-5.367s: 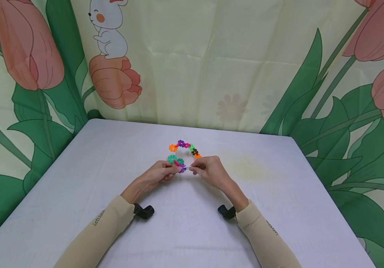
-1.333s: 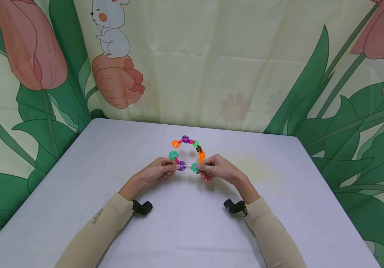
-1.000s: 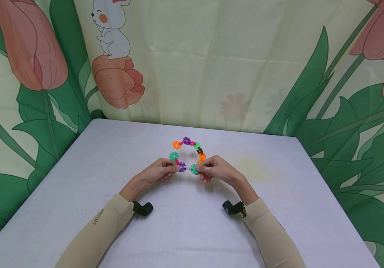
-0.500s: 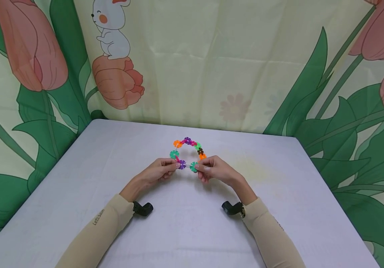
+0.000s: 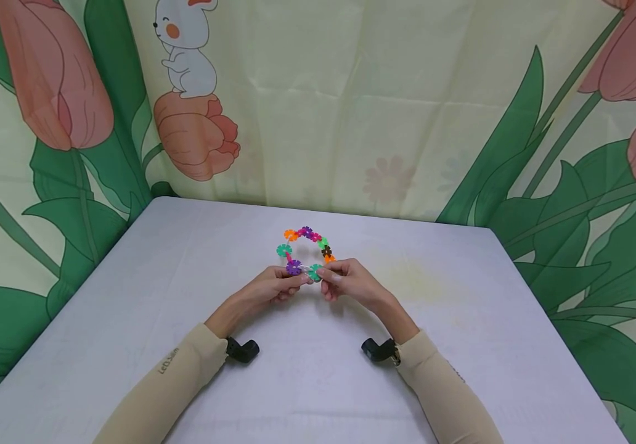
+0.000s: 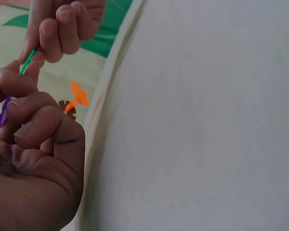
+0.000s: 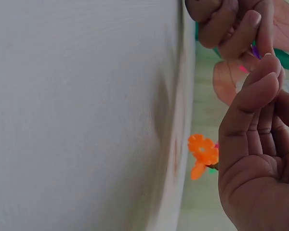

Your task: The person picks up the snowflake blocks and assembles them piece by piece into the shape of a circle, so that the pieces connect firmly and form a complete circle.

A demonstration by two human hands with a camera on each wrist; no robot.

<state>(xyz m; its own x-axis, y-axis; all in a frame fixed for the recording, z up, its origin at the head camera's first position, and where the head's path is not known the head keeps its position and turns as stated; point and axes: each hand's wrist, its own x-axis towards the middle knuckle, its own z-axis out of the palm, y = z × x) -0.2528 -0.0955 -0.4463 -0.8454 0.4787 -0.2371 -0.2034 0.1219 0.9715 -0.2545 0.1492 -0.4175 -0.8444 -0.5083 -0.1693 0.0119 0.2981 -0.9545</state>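
Both hands hold a ring of colourful interlocking plastic snowflake discs point(image 5: 284, 250) over the table. My left hand point(image 5: 273, 287) pinches it low at the front, thumb and finger at the lower edge of a teal disc point(image 5: 315, 272). From the other side, the thumb and index finger of my right hand point(image 5: 348, 280) pinch that same disc, seen edge-on as a green strip point(image 6: 29, 61) in the left wrist view. A purple disc point(image 5: 294, 267) stands just above the left fingers. Orange discs point(image 7: 202, 148) hang beyond the right hand in the right wrist view.
A white-covered table point(image 5: 212, 246) lies beneath both hands, with a faint yellowish stain point(image 5: 415, 280) right of them. Behind it hangs a cloth backdrop point(image 5: 307, 123) printed with tulips and a white rabbit. Each wrist bears a small black camera point(image 5: 243, 350).
My left hand has shifted right, from the purple disc to the teal disc's edge. My right hand has moved slightly left, and the ring with it. Earlier, the fingers hid this teal disc.
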